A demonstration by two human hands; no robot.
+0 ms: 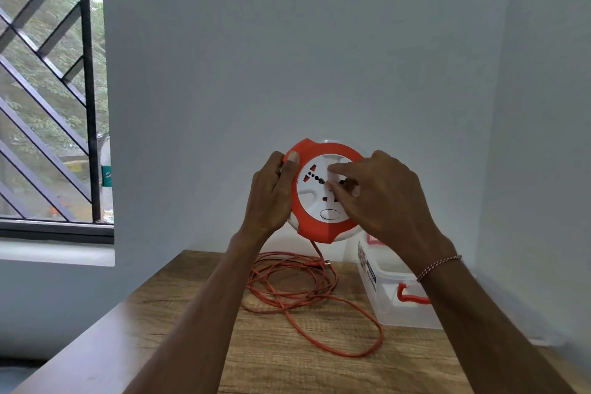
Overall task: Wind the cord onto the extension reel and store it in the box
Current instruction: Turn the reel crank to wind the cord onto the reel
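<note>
Fingers of the left hand (271,195) curl round the left rim of the extension reel (319,201), thumb on its orange front edge, a grip clamped on the reel and holding it above the table (179,323). The right hand (380,198) curls its fingertips onto the white socket face. From the reel's underside the orange cord (287,291) hangs to loose loops on the table, just left of the clear box (383,291).

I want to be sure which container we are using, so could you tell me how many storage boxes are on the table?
1. A clear plastic box with a red latch sits on the wooden table at the right, partly hidden behind the right hand and forearm.
</note>
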